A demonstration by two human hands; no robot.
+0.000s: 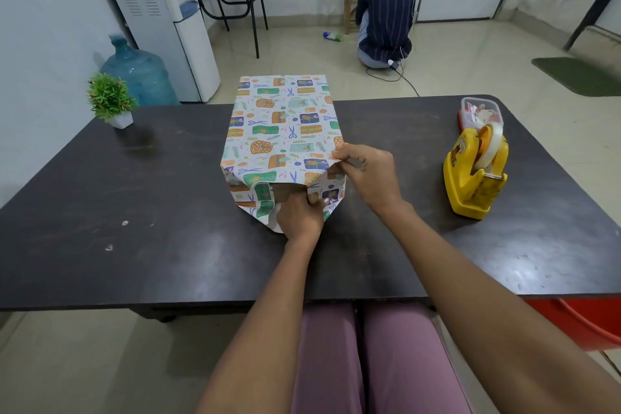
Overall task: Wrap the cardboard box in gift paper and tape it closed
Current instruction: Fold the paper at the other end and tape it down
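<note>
Head view, looking down over my forearms: the dark tabletop [151, 185] carries the cardboard box [289, 191], lying lengthwise at its middle and sleeved in patterned gift paper [280, 124] whose far end overhangs the far edge. The long wrap reads as done; the step in hand, as I judge it, is closing the near end, where bare brown cardboard shows between loose flaps. My right hand [368, 175] pinches the paper at the box's near right top corner, fingers curled on the fold. My left hand [299, 217] lies against the near end face, fingers bent onto the right-hand flap; whether they grip the flap or merely press it I cannot tell for certain, though it looks like a hold. The next move probably calls for creasing both side flaps flat against the cardboard, keeping one hand on them, and reaching with the other for tape. A yellow tape dispenser [475, 175] stands near the right edge, well apart from the box, with a lidded plastic container [480, 111] behind it at the far right corner. A small potted plant [111, 101] sits at the far left corner. Beyond, on the tiled floor: a water dispenser [158, 17], a blue water jug [137, 74], a green mat [578, 76], and a second person [386, 17] crouched facing away.
</note>
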